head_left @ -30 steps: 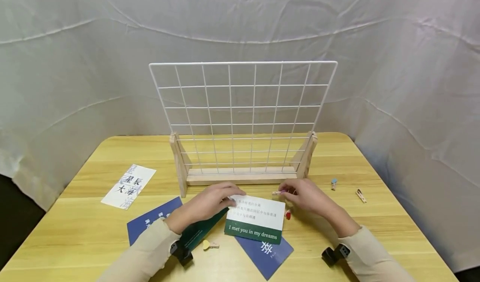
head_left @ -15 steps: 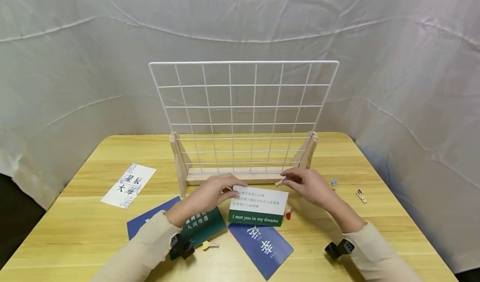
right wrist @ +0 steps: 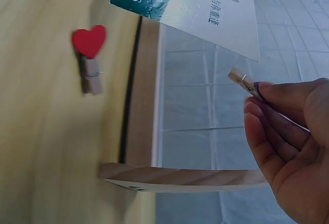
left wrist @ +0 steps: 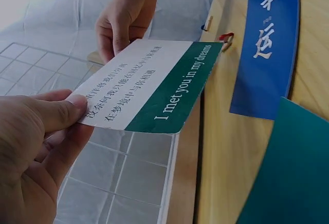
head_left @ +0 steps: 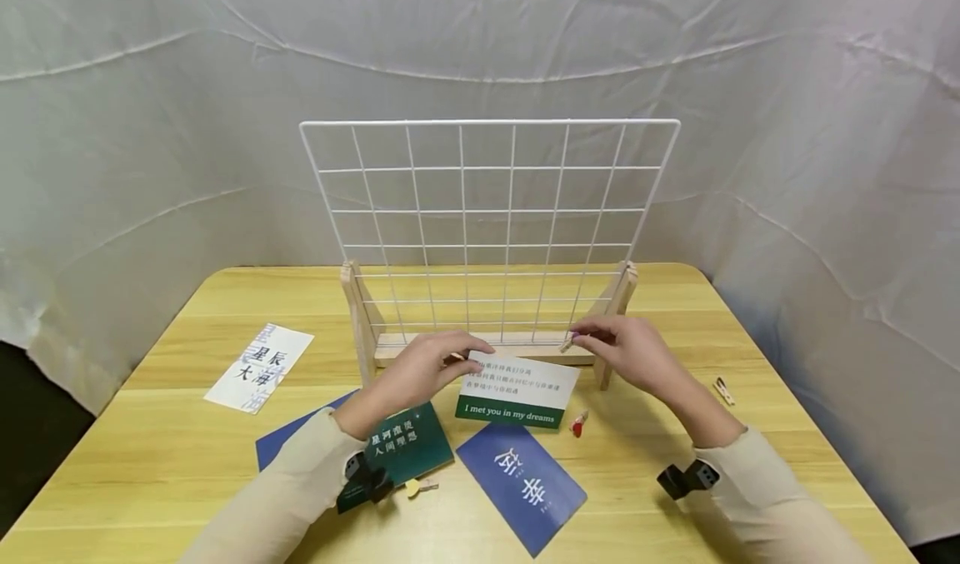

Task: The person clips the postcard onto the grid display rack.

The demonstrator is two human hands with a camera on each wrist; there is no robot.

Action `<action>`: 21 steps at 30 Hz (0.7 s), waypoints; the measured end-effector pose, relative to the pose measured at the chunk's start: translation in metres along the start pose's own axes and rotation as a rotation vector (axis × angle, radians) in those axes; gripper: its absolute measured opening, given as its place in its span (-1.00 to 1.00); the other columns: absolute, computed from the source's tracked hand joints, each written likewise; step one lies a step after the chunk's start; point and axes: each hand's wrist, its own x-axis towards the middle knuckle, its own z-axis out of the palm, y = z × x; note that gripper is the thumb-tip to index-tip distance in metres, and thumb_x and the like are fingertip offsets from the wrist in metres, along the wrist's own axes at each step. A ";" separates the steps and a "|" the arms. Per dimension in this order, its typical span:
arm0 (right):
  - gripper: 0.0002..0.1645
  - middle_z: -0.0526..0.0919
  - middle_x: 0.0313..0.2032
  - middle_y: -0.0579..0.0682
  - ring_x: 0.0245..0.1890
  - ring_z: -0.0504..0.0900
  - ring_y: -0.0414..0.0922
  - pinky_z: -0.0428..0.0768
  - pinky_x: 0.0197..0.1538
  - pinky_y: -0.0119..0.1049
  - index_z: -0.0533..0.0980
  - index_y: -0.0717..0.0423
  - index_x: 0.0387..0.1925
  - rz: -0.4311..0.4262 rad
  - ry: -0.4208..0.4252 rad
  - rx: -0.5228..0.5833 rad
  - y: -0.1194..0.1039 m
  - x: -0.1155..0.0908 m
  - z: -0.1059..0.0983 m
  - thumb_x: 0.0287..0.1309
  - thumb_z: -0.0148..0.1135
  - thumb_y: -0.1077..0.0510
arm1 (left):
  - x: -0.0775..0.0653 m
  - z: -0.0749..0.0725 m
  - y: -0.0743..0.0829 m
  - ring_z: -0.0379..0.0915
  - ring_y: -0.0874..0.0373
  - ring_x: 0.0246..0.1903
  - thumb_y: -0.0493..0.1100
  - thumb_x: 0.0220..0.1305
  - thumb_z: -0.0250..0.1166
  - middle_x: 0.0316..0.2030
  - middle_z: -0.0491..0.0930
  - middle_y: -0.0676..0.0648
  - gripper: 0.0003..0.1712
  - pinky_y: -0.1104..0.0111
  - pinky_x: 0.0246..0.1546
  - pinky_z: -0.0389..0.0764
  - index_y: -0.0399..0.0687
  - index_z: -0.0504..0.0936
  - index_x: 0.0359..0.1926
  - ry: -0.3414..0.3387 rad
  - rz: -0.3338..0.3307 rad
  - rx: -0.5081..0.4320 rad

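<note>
Thumb and fingers of my left hand (head_left: 423, 374) pinch a white and green card (head_left: 513, 391) by its upper left corner, raised off the table. The card reads "I met you in my dreams". My right hand (head_left: 626, 351) pinches a small wooden clothespin (right wrist: 245, 82) with a purple piece at the fingertips, beside the card's right edge and apart from it. Both hands are in front of a white wire grid (head_left: 487, 189) in a wooden stand (head_left: 360, 322). Below the card, a clothespin with a red heart (right wrist: 89, 41) lies on the table.
A blue card (head_left: 521, 487), a dark green card (head_left: 412, 443) and another blue card (head_left: 281, 439) lie near the front. At the left is a white card (head_left: 260, 368). A yellow-topped clothespin (head_left: 420, 487) and a plain-looking one (head_left: 723, 391) rest on the wooden table (head_left: 750, 481).
Both hands have risen and moved toward the wire grid, carrying the card and the clothespin. More of the blue and green cards beneath now shows. A blue-topped clothespin is now hidden behind the right hand.
</note>
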 end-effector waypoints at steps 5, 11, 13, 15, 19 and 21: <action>-0.76 0.74 -0.22 0.03 -0.31 0.67 -0.15 0.64 -0.31 -0.31 0.69 0.16 -0.07 -0.046 0.043 -0.013 -0.006 0.004 -0.011 0.25 0.31 0.18 | 0.005 -0.002 0.002 0.55 0.25 -0.21 -0.30 0.31 0.28 -0.09 0.63 0.00 -0.68 0.50 -0.21 0.60 -0.07 0.63 0.08 0.037 0.017 -0.012; -0.73 0.74 -0.22 0.03 -0.35 0.64 -0.17 0.60 -0.35 -0.32 0.67 0.19 -0.04 -0.062 0.075 -0.048 -0.014 0.009 -0.025 0.28 0.29 0.17 | 0.014 -0.005 0.005 0.60 0.21 -0.19 -0.33 0.30 0.29 -0.07 0.63 -0.04 -0.70 0.52 -0.23 0.61 -0.12 0.64 0.05 0.087 0.036 -0.029; -0.74 0.74 -0.22 0.01 -0.34 0.63 -0.16 0.59 -0.33 -0.29 0.67 0.17 -0.05 -0.066 0.080 -0.063 -0.018 0.010 -0.030 0.29 0.28 0.15 | 0.018 -0.007 0.006 0.60 0.21 -0.20 -0.32 0.30 0.29 -0.08 0.64 -0.05 -0.70 0.52 -0.23 0.61 -0.12 0.65 0.05 0.107 0.048 -0.027; -0.74 0.73 -0.20 0.00 -0.32 0.64 -0.16 0.60 -0.31 -0.26 0.68 0.15 -0.05 -0.064 0.080 -0.071 -0.023 0.012 -0.034 0.31 0.26 0.13 | 0.021 -0.010 0.007 0.60 0.21 -0.21 -0.32 0.30 0.30 -0.09 0.65 -0.04 -0.70 0.52 -0.23 0.61 -0.11 0.65 0.05 0.130 0.064 -0.017; -0.74 0.73 -0.18 0.03 -0.28 0.68 -0.12 0.63 -0.27 -0.24 0.67 0.16 -0.04 -0.063 0.094 -0.082 -0.032 0.016 -0.044 0.32 0.25 0.14 | 0.028 -0.016 0.011 0.60 0.22 -0.23 -0.30 0.30 0.30 -0.09 0.65 -0.04 -0.71 0.52 -0.25 0.61 -0.12 0.65 0.04 0.169 0.080 -0.006; -0.73 0.73 -0.18 0.03 -0.27 0.68 -0.12 0.62 -0.27 -0.26 0.66 0.16 -0.03 -0.064 0.107 -0.086 -0.037 0.017 -0.048 0.31 0.26 0.14 | 0.032 -0.018 0.014 0.60 0.21 -0.23 -0.31 0.30 0.30 -0.10 0.65 -0.04 -0.72 0.52 -0.26 0.61 -0.12 0.66 0.03 0.187 0.083 -0.006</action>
